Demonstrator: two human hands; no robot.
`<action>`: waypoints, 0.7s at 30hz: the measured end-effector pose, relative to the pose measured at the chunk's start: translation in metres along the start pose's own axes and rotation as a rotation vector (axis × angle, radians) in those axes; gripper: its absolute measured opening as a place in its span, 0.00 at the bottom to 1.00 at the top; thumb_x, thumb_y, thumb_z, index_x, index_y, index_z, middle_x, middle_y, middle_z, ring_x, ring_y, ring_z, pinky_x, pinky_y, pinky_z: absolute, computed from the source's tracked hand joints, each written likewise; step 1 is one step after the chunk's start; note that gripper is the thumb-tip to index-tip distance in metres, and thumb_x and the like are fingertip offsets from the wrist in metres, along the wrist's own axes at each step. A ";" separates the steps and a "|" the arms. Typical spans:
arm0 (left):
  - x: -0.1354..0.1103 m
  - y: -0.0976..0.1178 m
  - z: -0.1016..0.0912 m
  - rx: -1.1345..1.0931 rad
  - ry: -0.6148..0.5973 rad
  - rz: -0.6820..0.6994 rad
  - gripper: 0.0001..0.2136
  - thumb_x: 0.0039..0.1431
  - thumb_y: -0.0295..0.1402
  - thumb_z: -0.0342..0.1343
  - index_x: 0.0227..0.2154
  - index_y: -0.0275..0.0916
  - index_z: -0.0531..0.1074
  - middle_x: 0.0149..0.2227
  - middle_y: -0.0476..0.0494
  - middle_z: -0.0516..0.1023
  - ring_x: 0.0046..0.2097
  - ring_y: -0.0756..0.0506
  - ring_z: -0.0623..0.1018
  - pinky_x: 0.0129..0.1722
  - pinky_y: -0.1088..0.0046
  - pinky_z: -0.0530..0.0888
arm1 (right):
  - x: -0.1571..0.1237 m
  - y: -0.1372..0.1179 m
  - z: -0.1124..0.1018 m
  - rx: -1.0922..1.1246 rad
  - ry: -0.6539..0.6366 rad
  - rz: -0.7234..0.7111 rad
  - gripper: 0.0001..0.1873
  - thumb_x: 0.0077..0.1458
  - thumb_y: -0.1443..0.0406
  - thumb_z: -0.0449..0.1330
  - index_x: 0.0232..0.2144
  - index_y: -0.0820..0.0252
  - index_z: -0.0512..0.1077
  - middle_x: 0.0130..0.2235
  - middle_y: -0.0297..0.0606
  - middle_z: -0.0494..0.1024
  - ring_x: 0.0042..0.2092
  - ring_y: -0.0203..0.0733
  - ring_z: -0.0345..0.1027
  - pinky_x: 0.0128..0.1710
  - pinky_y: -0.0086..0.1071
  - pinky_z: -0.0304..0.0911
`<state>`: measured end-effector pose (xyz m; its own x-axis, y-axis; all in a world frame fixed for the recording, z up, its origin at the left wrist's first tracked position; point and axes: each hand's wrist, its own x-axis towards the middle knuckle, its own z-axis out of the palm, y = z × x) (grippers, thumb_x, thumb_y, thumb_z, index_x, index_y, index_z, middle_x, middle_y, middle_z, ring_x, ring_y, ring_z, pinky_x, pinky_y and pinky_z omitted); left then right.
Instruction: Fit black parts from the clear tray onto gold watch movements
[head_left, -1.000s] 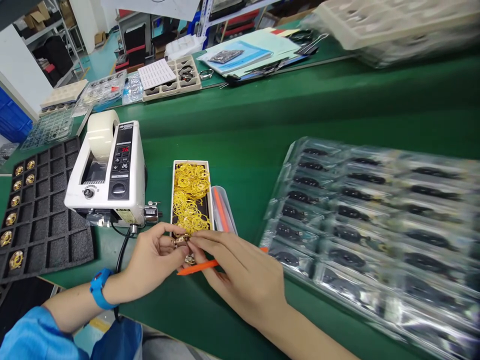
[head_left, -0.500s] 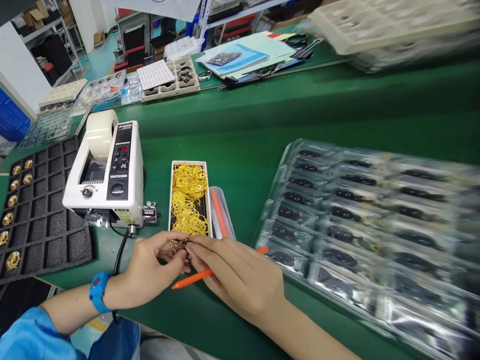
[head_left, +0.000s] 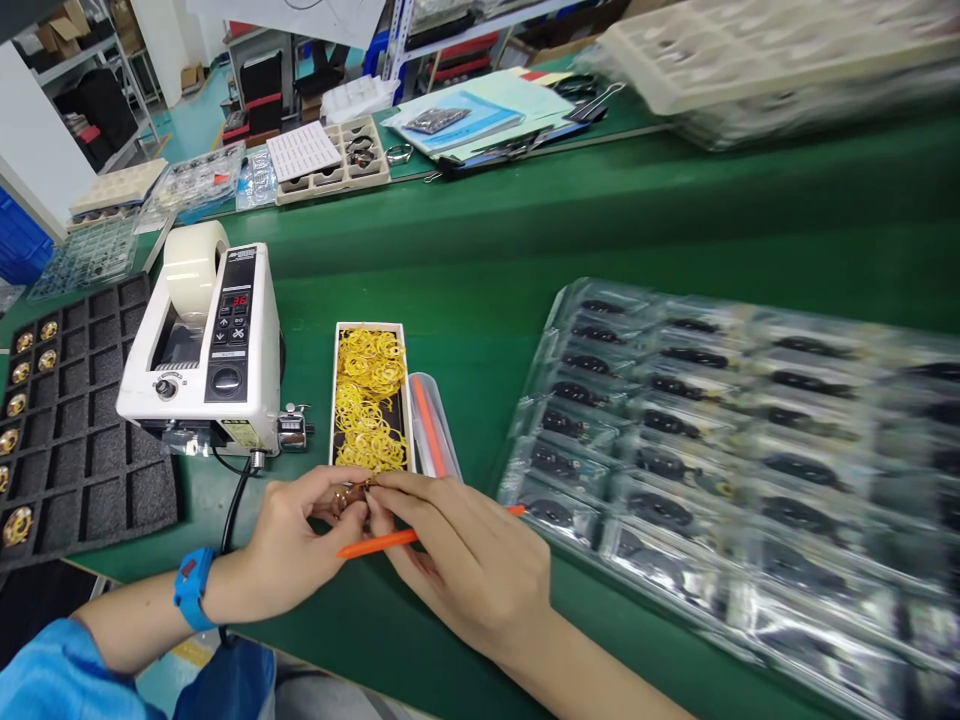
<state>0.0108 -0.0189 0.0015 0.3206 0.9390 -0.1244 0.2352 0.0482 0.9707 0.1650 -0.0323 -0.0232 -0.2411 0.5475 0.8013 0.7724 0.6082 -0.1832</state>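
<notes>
My left hand (head_left: 296,545) pinches a small gold-coloured metal part (head_left: 352,495) at the near edge of the green table (head_left: 487,300). My right hand (head_left: 469,560) meets it fingertip to fingertip at the same part and also holds a thin orange stick (head_left: 375,542) that lies across under its fingers. Just beyond the hands stands a narrow white box (head_left: 332,400) filled with yellow rubber bands (head_left: 367,395). A clear tube (head_left: 431,425) with an orange stick inside lies beside the box.
A white tape dispenser (head_left: 202,350) with a tape roll stands at the left, its black cable running off the edge. A black foam tray (head_left: 82,440) with gold parts lies far left. Clear bags with dark parts (head_left: 712,450) cover the right. Trays and papers sit at the back.
The view has shifted slightly. The orange stick has tilted flatter under my right hand. Both hands stay together on the small part.
</notes>
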 end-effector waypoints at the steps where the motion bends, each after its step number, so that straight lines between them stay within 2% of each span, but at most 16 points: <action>1: 0.001 0.001 -0.001 -0.018 -0.004 -0.018 0.12 0.54 0.29 0.56 0.42 0.35 0.74 0.26 0.47 0.79 0.29 0.49 0.78 0.32 0.75 0.74 | 0.000 0.000 0.000 0.001 -0.006 0.009 0.03 0.61 0.72 0.54 0.36 0.62 0.68 0.30 0.45 0.81 0.30 0.42 0.75 0.30 0.32 0.70; 4: 0.004 0.003 -0.003 -0.133 -0.018 -0.124 0.13 0.53 0.32 0.59 0.42 0.37 0.69 0.25 0.51 0.76 0.28 0.50 0.77 0.32 0.75 0.73 | 0.000 0.001 0.001 0.051 -0.032 0.056 0.04 0.61 0.72 0.55 0.36 0.60 0.67 0.31 0.42 0.80 0.30 0.40 0.76 0.31 0.31 0.70; 8: 0.009 0.002 -0.005 -0.298 -0.069 -0.244 0.14 0.50 0.40 0.63 0.33 0.38 0.67 0.23 0.53 0.74 0.25 0.52 0.75 0.29 0.75 0.73 | 0.001 0.003 -0.002 0.219 -0.042 0.170 0.05 0.59 0.70 0.57 0.38 0.59 0.66 0.32 0.42 0.79 0.32 0.40 0.75 0.25 0.29 0.68; 10: 0.012 0.002 -0.006 -0.348 -0.083 -0.260 0.16 0.48 0.42 0.65 0.30 0.37 0.67 0.22 0.53 0.73 0.24 0.52 0.74 0.27 0.77 0.71 | 0.003 0.005 -0.006 0.305 -0.056 0.243 0.05 0.59 0.69 0.57 0.39 0.58 0.66 0.32 0.40 0.77 0.28 0.38 0.72 0.21 0.28 0.64; 13: 0.015 0.003 -0.008 -0.394 -0.079 -0.273 0.16 0.44 0.40 0.68 0.27 0.36 0.69 0.22 0.52 0.73 0.24 0.54 0.72 0.26 0.78 0.68 | 0.006 0.009 -0.012 0.451 -0.110 0.381 0.03 0.61 0.69 0.55 0.37 0.56 0.66 0.30 0.36 0.75 0.23 0.34 0.64 0.20 0.28 0.61; 15: 0.016 0.004 -0.009 -0.409 -0.077 -0.285 0.14 0.42 0.37 0.69 0.26 0.35 0.71 0.23 0.52 0.74 0.25 0.54 0.72 0.28 0.79 0.67 | 0.008 0.012 -0.015 0.550 -0.193 0.449 0.04 0.62 0.68 0.53 0.35 0.56 0.68 0.29 0.34 0.74 0.23 0.33 0.64 0.21 0.27 0.62; 18: 0.016 0.005 -0.011 -0.461 -0.110 -0.331 0.14 0.41 0.36 0.69 0.26 0.35 0.71 0.23 0.51 0.75 0.27 0.51 0.76 0.30 0.76 0.71 | 0.009 0.015 -0.017 0.649 -0.340 0.439 0.08 0.64 0.67 0.50 0.35 0.56 0.69 0.29 0.35 0.75 0.27 0.35 0.69 0.24 0.26 0.65; 21: 0.015 0.006 -0.012 -0.503 -0.169 -0.360 0.15 0.41 0.37 0.68 0.25 0.35 0.69 0.21 0.51 0.75 0.24 0.50 0.77 0.28 0.73 0.73 | 0.007 0.014 -0.015 0.645 -0.356 0.318 0.08 0.64 0.69 0.50 0.38 0.56 0.69 0.30 0.35 0.75 0.27 0.34 0.70 0.25 0.26 0.66</action>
<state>0.0065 -0.0002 0.0075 0.4515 0.7698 -0.4511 -0.0912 0.5427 0.8350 0.1834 -0.0285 -0.0116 -0.3233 0.8348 0.4457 0.3695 0.5449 -0.7527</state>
